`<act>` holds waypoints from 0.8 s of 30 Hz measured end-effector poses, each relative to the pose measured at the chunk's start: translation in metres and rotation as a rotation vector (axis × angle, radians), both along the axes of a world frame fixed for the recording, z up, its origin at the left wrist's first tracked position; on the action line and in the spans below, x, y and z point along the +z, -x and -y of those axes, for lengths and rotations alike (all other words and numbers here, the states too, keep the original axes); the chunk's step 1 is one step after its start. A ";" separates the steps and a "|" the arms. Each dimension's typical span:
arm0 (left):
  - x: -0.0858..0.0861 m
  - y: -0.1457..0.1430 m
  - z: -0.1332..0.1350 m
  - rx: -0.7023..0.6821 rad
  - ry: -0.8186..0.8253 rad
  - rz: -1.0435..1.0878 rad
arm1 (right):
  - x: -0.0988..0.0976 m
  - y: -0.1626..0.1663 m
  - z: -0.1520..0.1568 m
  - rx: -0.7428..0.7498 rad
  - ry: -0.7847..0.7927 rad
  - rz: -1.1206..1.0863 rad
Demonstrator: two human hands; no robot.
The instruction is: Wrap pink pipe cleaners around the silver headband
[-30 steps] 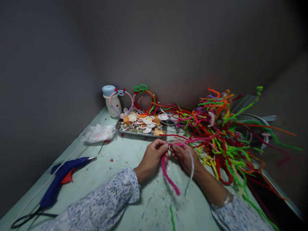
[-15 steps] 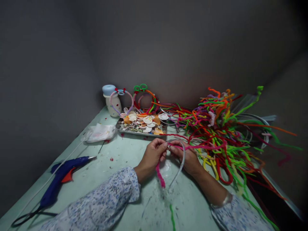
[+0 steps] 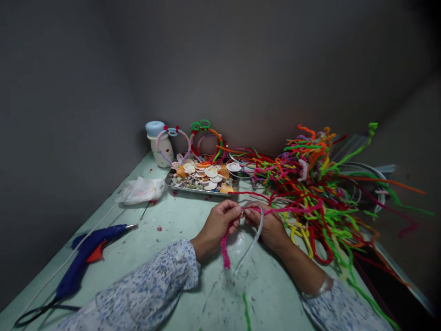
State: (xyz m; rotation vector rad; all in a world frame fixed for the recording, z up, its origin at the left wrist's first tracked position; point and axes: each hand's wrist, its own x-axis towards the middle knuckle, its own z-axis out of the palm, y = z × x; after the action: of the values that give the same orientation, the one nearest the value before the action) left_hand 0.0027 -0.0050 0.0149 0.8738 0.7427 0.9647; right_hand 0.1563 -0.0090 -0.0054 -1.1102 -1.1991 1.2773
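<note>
My left hand (image 3: pixel 215 227) is closed in a pinch on a bright pink pipe cleaner (image 3: pixel 225 252), whose short end hangs below the fingers. The long end runs right, past my other hand, toward the pile. My right hand (image 3: pixel 272 230) is closed on a thin grey headband (image 3: pixel 259 225), with the pink pipe cleaner passing at its fingertips. One leg of the headband curves down over the table. The fingertips of both hands nearly meet; exactly how pipe cleaner and headband touch there is hidden.
A blue glue gun (image 3: pixel 81 262) lies at left, near a plastic bag (image 3: pixel 143 191). Behind my hands are a metal tray (image 3: pixel 206 191) of shells, decorated headbands (image 3: pixel 174 131) and a lidded jar (image 3: pixel 160 149). Tangled pipe cleaners (image 3: pixel 310 179) and red-handled scissors (image 3: pixel 320 248) lie right.
The hanging end of the pink pipe cleaner has swung a little left. The headband's lower leg has also tilted left. Both hands stay almost in place.
</note>
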 end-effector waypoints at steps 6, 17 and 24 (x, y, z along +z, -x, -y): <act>0.003 0.002 -0.001 -0.042 0.042 0.019 | -0.002 -0.001 0.000 0.013 -0.006 0.002; 0.000 0.007 -0.005 -0.175 0.100 0.046 | -0.006 -0.002 -0.002 0.060 0.025 -0.105; -0.001 0.002 0.002 0.215 -0.201 -0.158 | 0.001 0.004 -0.006 0.058 0.138 -0.162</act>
State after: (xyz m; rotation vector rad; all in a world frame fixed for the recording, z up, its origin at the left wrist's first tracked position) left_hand 0.0010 -0.0067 0.0141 1.0704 0.8988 1.1856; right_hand 0.1522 -0.0026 -0.0047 -1.0548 -1.0413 1.4838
